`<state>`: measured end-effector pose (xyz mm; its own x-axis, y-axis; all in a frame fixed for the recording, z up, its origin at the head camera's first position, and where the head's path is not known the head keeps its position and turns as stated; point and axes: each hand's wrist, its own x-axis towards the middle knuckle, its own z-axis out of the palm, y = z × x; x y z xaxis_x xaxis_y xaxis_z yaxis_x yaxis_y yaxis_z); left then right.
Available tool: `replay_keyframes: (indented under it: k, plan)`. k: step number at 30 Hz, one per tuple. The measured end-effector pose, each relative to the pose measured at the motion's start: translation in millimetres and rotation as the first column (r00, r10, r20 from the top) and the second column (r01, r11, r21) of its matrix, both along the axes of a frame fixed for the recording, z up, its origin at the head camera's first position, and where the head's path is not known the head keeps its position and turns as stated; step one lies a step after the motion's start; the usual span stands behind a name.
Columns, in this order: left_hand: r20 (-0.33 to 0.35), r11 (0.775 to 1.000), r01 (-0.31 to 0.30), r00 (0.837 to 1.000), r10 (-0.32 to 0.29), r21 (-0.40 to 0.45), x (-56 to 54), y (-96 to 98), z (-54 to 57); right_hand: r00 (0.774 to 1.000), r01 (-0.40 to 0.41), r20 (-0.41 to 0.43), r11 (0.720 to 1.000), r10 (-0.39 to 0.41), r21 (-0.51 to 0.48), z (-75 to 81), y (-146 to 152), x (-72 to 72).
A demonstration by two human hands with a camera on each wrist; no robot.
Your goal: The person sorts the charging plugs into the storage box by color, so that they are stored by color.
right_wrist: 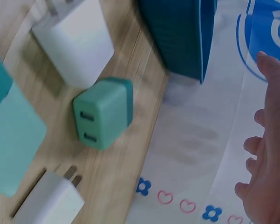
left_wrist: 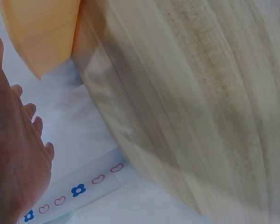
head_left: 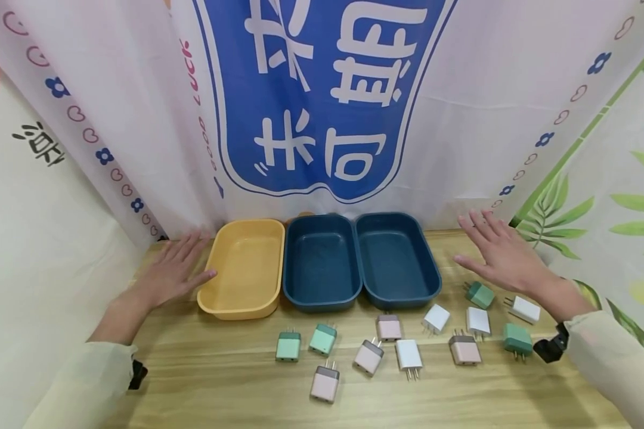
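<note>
My left hand is spread beside the yellow tray, its thumb by the tray's left rim, and holds nothing. On the other side my right hand is spread in the air, right of the blue trays, also with nothing in it. Several USB charger plugs lie scattered on the table, in green, white and pink. Nearest the right hand are a green charger with two USB ports, a white charger and another white charger by the wrist.
Two dark blue trays, a middle one and a right one, stand side by side with the yellow tray at the back of the wooden table. A printed curtain hangs right behind them. Pink chargers, one nearest the front, lie before the trays.
</note>
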<state>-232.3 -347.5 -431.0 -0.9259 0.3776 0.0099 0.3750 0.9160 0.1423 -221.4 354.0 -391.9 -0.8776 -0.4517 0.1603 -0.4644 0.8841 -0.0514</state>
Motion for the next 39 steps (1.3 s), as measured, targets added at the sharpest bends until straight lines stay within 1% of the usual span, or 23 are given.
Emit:
replay_keyframes:
  k: [3,7,10,15,20,24,29,31,36,39]
  plan:
    - [-0.001,1.000,0.002,1.000,-0.002,0.007,-0.4,2.4,-2.0,1.000,-0.019,-0.024,1.000,0.020,0.024,2.4,-7.5,1.7]
    - [0.001,1.000,-0.001,1.000,0.001,0.003,-1.9,5.0,-3.9,0.997,-0.064,-0.034,0.998,0.064,-0.013,4.3,-18.5,5.5]
    - [0.014,1.000,-0.006,1.000,0.006,-0.002,-2.6,6.7,-4.9,0.996,-0.089,-0.025,0.996,0.088,-0.032,4.8,-29.0,9.2]
    - [0.034,1.000,-0.008,0.999,0.008,-0.006,-2.8,8.3,-7.2,0.991,-0.130,-0.015,0.991,0.130,-0.021,6.3,-50.4,15.4]
    - [0.021,1.000,0.016,1.000,-0.016,-0.015,-3.1,9.5,-9.9,0.984,-0.177,-0.007,0.984,0.176,-0.008,5.5,-68.3,20.0]
    - [0.014,0.999,0.035,0.999,-0.035,-0.019,-4.7,10.3,-12.0,0.979,-0.206,-0.011,0.979,0.206,-0.005,4.2,-82.1,26.8]
    - [0.016,0.999,0.042,0.999,-0.042,-0.015,-5.8,12.3,-12.9,0.972,-0.234,0.023,0.972,0.234,0.006,2.6,-101.7,36.5]
    - [0.021,0.999,0.046,0.999,-0.046,-0.012,-6.7,12.9,-13.2,0.968,-0.249,0.033,0.968,0.249,0.008,1.5,-109.8,40.1]
    - [0.041,0.999,0.047,0.998,-0.047,-0.009,-7.7,14.1,-12.2,0.951,-0.309,0.026,0.951,0.308,0.016,-2.5,-130.6,48.3]
    - [0.051,0.999,0.050,0.997,-0.050,-0.011,-7.9,14.8,-11.8,0.934,-0.357,0.028,0.934,0.356,0.023,-3.9,-143.6,54.5]
